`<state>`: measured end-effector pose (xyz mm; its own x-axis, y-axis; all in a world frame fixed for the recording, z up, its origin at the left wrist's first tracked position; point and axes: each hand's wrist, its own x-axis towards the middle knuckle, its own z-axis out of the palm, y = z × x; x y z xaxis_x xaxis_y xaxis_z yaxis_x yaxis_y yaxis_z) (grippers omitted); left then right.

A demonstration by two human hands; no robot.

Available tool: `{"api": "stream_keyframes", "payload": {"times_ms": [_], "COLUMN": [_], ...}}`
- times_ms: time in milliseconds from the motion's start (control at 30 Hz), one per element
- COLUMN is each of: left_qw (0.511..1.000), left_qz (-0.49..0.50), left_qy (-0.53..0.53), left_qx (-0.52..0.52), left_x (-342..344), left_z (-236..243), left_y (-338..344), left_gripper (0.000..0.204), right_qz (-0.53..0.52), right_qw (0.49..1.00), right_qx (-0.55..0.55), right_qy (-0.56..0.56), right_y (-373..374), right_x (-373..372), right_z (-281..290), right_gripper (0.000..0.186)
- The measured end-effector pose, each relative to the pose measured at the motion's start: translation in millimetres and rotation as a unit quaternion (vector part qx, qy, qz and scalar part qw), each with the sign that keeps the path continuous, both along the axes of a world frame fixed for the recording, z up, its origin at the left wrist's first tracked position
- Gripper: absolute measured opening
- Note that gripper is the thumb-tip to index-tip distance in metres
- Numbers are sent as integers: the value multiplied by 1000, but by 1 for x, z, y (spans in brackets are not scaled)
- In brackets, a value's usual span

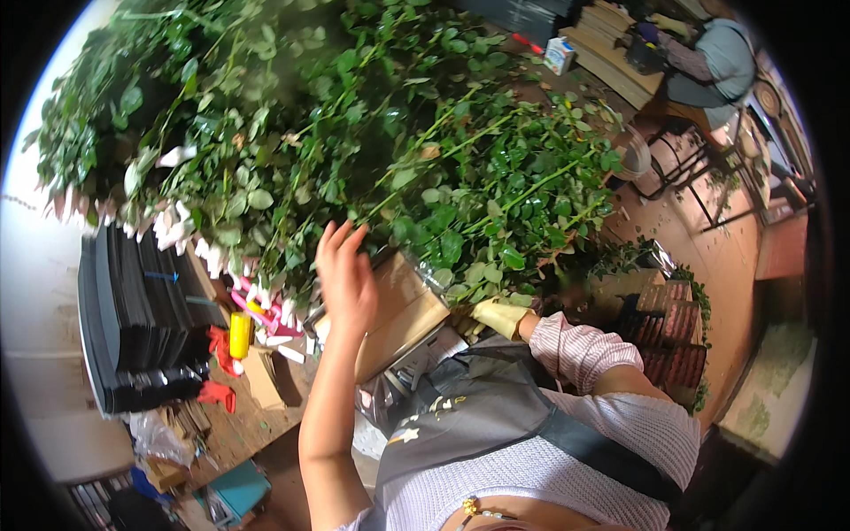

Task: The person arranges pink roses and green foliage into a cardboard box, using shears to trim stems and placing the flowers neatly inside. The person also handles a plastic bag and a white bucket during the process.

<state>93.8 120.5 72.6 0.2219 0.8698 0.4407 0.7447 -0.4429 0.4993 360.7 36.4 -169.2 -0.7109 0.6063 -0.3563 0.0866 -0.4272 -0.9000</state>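
Note:
A large heap of leafy green rose stems (354,159) fills the upper part of the head view, with pale pink buds (173,226) along its left edge. My bare left hand (347,274) is raised at the heap's near edge, fingers stretched upward, holding nothing. A wooden board (398,310) lies just right of it, partly under the leaves. My right hand (498,319), in a pale yellow glove with a striped sleeve above, is low beside the heap, right of the board. Its fingers are partly hidden, so its grip does not show.
Stacked black sheets (142,310) stand at the left, near a yellow cylinder (239,334) and red gloves (218,396) on the table. Dark reddish crates (673,336) are at my right. Far right, a co-worker (722,62) sits by wooden boards and a white carton (559,55).

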Motion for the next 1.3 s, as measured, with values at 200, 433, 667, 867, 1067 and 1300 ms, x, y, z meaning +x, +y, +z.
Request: {"api": "stream_keyframes", "payload": {"times_ms": [200, 433, 667, 867, 1067, 1300], "left_qw": [967, 812, 701, 685, 546, 724], "left_qz": [195, 297, 376, 327, -12, -170], "left_qy": [-155, -493, -597, -620, -741, -592], "left_qx": [-45, -98, -106, -200, -392, -310], "left_x": [-78, -127, -147, -135, -77, -24], "left_z": [-11, -93, -147, -124, -65, 43], "left_y": [-92, -151, -178, -198, -130, -116], "left_gripper": [35, 32, 35, 46, 77, 86], "right_qz": [103, 2, 304, 249, 78, -244], "right_qw": [850, 861, 665, 661, 780, 957], "right_qx": [253, 504, 677, 707, 607, -117], "right_qy": [-450, 59, -81, -38, 128, 108], "right_y": [2, 17, 27, 41, -1, -76], "right_x": [13, -96, -212, -195, -113, 47], "right_z": [179, 268, 231, 280, 332, 241], "right_gripper": [43, 32, 44, 51, 39, 86]}}
